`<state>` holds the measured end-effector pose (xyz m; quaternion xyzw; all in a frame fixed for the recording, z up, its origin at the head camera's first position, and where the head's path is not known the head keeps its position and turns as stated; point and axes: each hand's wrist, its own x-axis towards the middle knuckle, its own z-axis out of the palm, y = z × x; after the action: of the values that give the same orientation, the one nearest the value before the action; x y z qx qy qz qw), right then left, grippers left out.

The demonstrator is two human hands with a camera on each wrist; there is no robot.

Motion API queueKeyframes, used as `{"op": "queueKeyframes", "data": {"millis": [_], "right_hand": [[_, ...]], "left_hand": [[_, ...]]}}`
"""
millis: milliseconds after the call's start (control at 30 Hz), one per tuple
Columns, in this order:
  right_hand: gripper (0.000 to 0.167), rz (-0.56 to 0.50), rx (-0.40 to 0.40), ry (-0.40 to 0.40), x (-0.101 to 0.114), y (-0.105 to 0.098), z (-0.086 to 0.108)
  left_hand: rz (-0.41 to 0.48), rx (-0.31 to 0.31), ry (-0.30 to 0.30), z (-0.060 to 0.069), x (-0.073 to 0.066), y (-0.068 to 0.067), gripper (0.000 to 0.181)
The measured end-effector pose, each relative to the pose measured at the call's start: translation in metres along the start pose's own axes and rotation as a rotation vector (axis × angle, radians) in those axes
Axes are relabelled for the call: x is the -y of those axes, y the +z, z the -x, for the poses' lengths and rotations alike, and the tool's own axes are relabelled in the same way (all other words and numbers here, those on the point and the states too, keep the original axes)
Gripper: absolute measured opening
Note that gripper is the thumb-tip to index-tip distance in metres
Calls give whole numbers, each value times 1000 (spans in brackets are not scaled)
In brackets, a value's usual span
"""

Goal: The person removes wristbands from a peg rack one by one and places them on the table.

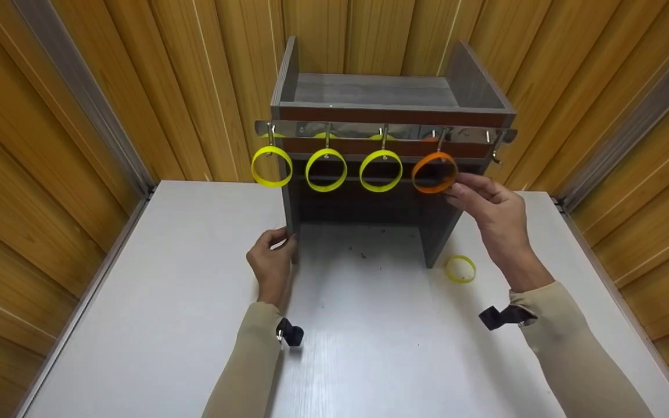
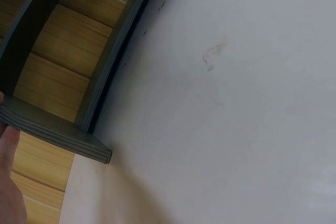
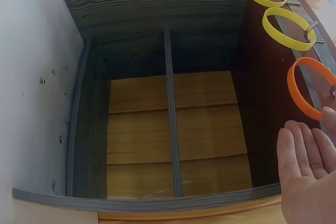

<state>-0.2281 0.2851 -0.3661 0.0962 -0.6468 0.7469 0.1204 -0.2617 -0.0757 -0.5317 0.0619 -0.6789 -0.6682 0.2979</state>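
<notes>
Since likely light, smooth and springy, best to take the orange ring (image 1: 434, 189), hung on the rail (image 1: 468, 134), by its rim, with right hand (image 1: 497, 215) there, pinching or just touching impossible to tell, and left hand (image 1: 272, 262) gripping the shelf unit (image 1: 479, 78).

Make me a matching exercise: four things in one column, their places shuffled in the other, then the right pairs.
Things
1. Orange ring
2. Unhung yellow ring
3. Left hand
4. Metal rail

Places
A. On the white tabletop
B. Across the front of the grey shelf
C. On a hook, by the right hand
D. Gripping a side panel

Pairs: 1-C; 2-A; 3-D; 4-B
</notes>
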Motion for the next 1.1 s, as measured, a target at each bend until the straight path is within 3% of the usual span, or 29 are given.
{"op": "queueKeyframes", "data": {"millis": [767, 1100], "right_hand": [[14, -126, -55, -11, 9, 16, -3], [11, -202, -82, -29, 12, 18, -2]], "left_hand": [[-9, -32, 25, -2, 2, 5, 19], [-28, -4, 13, 0, 0, 1, 18]]}}
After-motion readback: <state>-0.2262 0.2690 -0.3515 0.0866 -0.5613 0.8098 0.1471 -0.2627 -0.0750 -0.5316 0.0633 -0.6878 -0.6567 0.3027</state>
